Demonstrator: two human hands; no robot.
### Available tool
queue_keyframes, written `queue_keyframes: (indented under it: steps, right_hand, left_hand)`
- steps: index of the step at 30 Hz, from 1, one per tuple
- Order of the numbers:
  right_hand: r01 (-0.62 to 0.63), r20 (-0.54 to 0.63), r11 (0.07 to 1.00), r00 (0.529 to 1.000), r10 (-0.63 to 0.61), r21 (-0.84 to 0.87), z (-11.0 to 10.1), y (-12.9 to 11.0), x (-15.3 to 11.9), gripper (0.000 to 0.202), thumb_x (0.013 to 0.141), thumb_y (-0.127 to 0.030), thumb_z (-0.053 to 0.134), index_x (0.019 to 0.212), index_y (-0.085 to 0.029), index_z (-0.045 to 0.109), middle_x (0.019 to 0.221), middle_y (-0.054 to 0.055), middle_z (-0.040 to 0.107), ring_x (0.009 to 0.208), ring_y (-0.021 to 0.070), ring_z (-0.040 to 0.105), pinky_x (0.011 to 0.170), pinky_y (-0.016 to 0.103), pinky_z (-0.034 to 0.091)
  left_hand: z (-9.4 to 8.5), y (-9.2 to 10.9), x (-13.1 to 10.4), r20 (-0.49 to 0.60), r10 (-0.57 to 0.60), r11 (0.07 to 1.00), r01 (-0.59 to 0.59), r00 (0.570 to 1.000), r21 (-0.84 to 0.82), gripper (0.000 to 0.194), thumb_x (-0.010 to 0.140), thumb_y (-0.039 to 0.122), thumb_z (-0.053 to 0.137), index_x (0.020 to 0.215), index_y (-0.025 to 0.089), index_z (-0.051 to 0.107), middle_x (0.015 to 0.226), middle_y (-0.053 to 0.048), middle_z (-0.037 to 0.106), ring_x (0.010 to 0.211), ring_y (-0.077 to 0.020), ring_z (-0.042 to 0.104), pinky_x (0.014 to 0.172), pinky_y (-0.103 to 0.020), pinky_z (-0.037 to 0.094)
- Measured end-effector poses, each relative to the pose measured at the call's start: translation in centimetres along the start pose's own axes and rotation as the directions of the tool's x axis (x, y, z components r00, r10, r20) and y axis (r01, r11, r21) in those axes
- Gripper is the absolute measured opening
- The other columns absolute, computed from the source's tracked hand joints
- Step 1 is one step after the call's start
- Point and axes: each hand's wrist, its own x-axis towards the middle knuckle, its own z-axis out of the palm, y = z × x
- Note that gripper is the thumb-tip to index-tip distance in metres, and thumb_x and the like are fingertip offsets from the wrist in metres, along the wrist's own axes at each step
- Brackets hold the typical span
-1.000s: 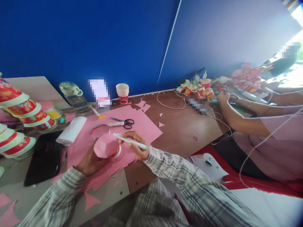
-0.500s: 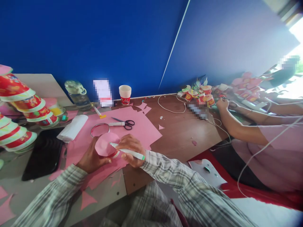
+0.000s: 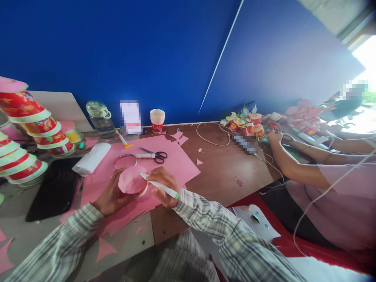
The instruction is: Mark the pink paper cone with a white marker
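Note:
My left hand (image 3: 110, 196) is wrapped round a paper cup (image 3: 143, 191) whose top is covered by a pink paper disc (image 3: 132, 181). Most of the cup is hidden under the disc and behind my fingers. In my right hand (image 3: 166, 184) is a white marker with a green end (image 3: 164, 188), its tip at the right edge of the disc. Both hands are above pink paper sheets (image 3: 183, 164). Just beyond them lie black-handled scissors (image 3: 160, 157), another white marker (image 3: 143, 156) and a roll of tape (image 3: 125, 160).
Stacked red cups (image 3: 48, 133), a black phone (image 3: 54, 192) and a white tissue roll (image 3: 92, 158) are at left. A water bottle (image 3: 101, 121) and a paper cup (image 3: 157, 120) stand by the blue partition (image 3: 117, 47). On the right, a co-worker's hands (image 3: 276, 137) work near decorated cups (image 3: 255, 125).
The marker tip in my right hand has shifted slightly up and right, towards the disc's edge. My left hand keeps its hold on the cup. The view has moved a little.

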Motion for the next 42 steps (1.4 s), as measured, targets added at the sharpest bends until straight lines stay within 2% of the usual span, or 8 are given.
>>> queue_keyframes:
  steps: [3, 9, 13, 16, 24, 31, 38, 42]
  right_hand:
    - [-0.003, 0.004, 1.0, 1.0, 0.003, -0.021, 0.1, 0.2, -0.1, 0.035, 0.082, -0.045, 0.039, 0.103, -0.022, 0.055, 0.089, 0.009, 0.064, 0.092, 0.0226, 0.06, 0.085, 0.043, 0.05]
    - [0.049, 0.002, 0.999, 0.999, -0.049, -0.011, 0.2, 0.2, -0.1, 0.035, 0.083, -0.044, 0.038, 0.103, -0.021, 0.055, 0.088, 0.008, 0.064, 0.091, 0.021, 0.058, 0.085, 0.04, 0.05]
    - [0.029, 0.032, 0.999, 0.999, -0.028, -0.014, 0.1, -0.1, 0.1, 0.037, 0.083, -0.045, 0.036, 0.1, -0.02, 0.057, 0.085, 0.01, 0.064, 0.089, 0.0219, 0.059, 0.084, 0.042, 0.05]
    - [0.034, 0.035, 0.999, 0.999, -0.033, -0.016, 0.1, 0.0, 0.2, 0.035, 0.082, -0.045, 0.037, 0.098, -0.021, 0.059, 0.084, 0.008, 0.065, 0.088, 0.0221, 0.061, 0.083, 0.042, 0.05]
    - [0.05, 0.076, 0.999, 0.996, -0.049, -0.014, 0.2, 0.4, -0.2, 0.034, 0.082, -0.041, 0.039, 0.101, -0.021, 0.058, 0.086, 0.008, 0.066, 0.091, 0.0212, 0.06, 0.089, 0.042, 0.048]
    - [0.064, 0.106, 0.997, 0.993, -0.059, -0.051, 0.2, 0.3, -0.1, 0.031, 0.082, -0.038, 0.042, 0.104, -0.024, 0.057, 0.091, 0.007, 0.065, 0.096, 0.0211, 0.06, 0.092, 0.042, 0.047]
    - [0.114, 0.047, 0.993, 0.993, -0.113, -0.035, 0.2, 0.2, 0.0, 0.026, 0.081, -0.03, 0.046, 0.1, -0.018, 0.059, 0.087, 0.007, 0.065, 0.091, 0.0194, 0.057, 0.088, 0.039, 0.047]
    - [0.079, -0.022, 0.997, 0.997, -0.078, 0.012, 0.1, 0.1, 0.0, 0.022, 0.081, -0.029, 0.046, 0.089, -0.017, 0.062, 0.077, 0.007, 0.063, 0.083, 0.0194, 0.054, 0.08, 0.038, 0.049]
  left_hand:
    - [0.2, -0.4, 0.0, -0.064, 0.061, 0.998, -0.059, 0.996, 0.027, 0.082, 0.051, 0.061, 0.06, 0.117, 0.019, 0.036, 0.11, -0.011, 0.045, 0.105, -0.0256, 0.044, 0.087, -0.047, 0.045]
    - [0.9, 0.1, 0.1, -0.172, 0.05, 0.997, -0.039, 0.984, 0.064, 0.084, 0.045, 0.064, 0.061, 0.11, 0.017, 0.039, 0.1, -0.009, 0.048, 0.096, -0.0238, 0.047, 0.083, -0.045, 0.045]
    - [0.8, 0.4, 0.2, -0.105, -0.097, 0.995, 0.096, 0.99, -0.015, 0.075, 0.047, 0.058, 0.063, 0.105, 0.017, 0.041, 0.092, -0.006, 0.05, 0.086, -0.0196, 0.052, 0.073, -0.039, 0.048]
    - [0.5, 0.5, 0.2, -0.039, -0.134, 0.989, 0.131, 0.99, -0.066, 0.073, 0.048, 0.053, 0.065, 0.107, 0.018, 0.042, 0.095, -0.005, 0.052, 0.086, -0.0187, 0.053, 0.071, -0.036, 0.049]
    - [0.1, 0.7, 0.4, 0.008, -0.076, 0.994, 0.076, 0.997, -0.077, 0.069, 0.052, 0.047, 0.066, 0.111, 0.021, 0.042, 0.099, -0.007, 0.053, 0.091, -0.0206, 0.053, 0.072, -0.035, 0.052]
    - [0.2, 0.3, 0.4, 0.026, -0.034, 0.996, 0.036, 0.999, -0.079, 0.066, 0.054, 0.045, 0.065, 0.113, 0.024, 0.042, 0.103, -0.008, 0.053, 0.095, -0.0217, 0.052, 0.081, -0.038, 0.05]
    - [0.4, 0.3, 0.4, 0.026, -0.04, 0.997, 0.041, 0.999, -0.059, 0.067, 0.054, 0.046, 0.065, 0.112, 0.022, 0.043, 0.102, -0.007, 0.052, 0.093, -0.0201, 0.053, 0.078, -0.034, 0.051]
    - [0.4, 0.0, 0.2, 0.043, -0.063, 0.996, 0.065, 0.997, -0.063, 0.068, 0.053, 0.045, 0.066, 0.112, 0.023, 0.042, 0.103, -0.006, 0.052, 0.093, -0.0187, 0.053, 0.078, -0.032, 0.051]
